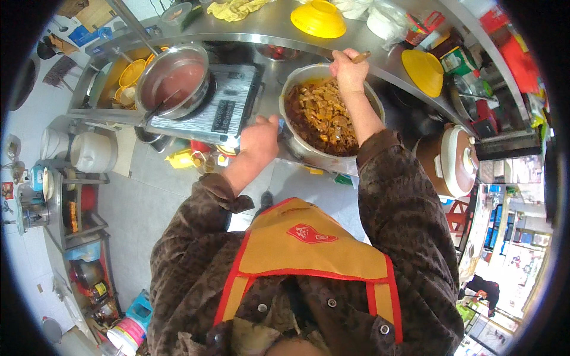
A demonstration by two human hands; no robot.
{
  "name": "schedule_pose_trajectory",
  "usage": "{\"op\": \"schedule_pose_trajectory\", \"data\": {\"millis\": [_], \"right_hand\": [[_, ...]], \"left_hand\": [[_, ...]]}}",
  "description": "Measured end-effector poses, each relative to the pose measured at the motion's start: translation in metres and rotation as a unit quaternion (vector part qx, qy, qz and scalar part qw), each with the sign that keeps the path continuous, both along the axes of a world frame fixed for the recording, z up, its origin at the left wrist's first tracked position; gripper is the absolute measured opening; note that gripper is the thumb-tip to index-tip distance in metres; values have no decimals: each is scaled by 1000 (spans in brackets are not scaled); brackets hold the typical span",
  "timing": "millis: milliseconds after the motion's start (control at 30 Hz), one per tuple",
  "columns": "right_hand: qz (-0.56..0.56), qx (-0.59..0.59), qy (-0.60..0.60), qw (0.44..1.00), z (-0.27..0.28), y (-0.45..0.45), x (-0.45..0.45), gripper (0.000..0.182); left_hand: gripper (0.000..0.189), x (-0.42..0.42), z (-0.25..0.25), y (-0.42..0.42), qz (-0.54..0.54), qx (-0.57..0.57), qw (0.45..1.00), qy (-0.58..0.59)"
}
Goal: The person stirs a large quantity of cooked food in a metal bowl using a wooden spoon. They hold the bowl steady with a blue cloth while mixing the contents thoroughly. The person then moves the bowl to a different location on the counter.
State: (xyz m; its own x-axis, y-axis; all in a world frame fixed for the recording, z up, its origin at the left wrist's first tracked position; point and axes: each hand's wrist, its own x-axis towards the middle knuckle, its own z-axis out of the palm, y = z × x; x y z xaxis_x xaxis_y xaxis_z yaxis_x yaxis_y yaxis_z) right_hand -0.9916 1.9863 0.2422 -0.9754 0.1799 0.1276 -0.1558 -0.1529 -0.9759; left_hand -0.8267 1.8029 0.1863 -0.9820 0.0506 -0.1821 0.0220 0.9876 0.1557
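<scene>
My right hand [351,73] is closed around the wooden handle [361,57] of a utensil, above the far rim of a large metal pot [303,153]. Brown, sauce-coated chopped food [323,109] fills much of that pot; the utensil's working end cannot be made out. My left hand [259,140], its fingers curled, is at the counter's front edge between the pot and a portable cooktop [227,107]. Whether it grips anything is hidden. On the cooktop, a steel pot [202,95] holds pinkish-brown liquid [180,82] with a dark-handled ladle [156,111] leaning in it.
A raised steel shelf [267,26] runs behind the pots, bearing a yellow bowl [318,18] and a yellow cloth [234,9]. Another yellow bowl [422,72] stands tilted at right, above a brown lidded cooker [445,160]. White buckets [91,151] stand at left.
</scene>
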Motion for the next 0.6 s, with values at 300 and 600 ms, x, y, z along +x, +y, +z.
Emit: {"op": "schedule_pose_trajectory", "data": {"millis": [300,600], "right_hand": [[37,-103,-23,994,20,47,21,26],[108,-101,48,988,81,95,70,27]], "left_hand": [[37,0,-3,4,35,4,999,-4],[40,3,-4,3,22,-16,1000,-9]]}}
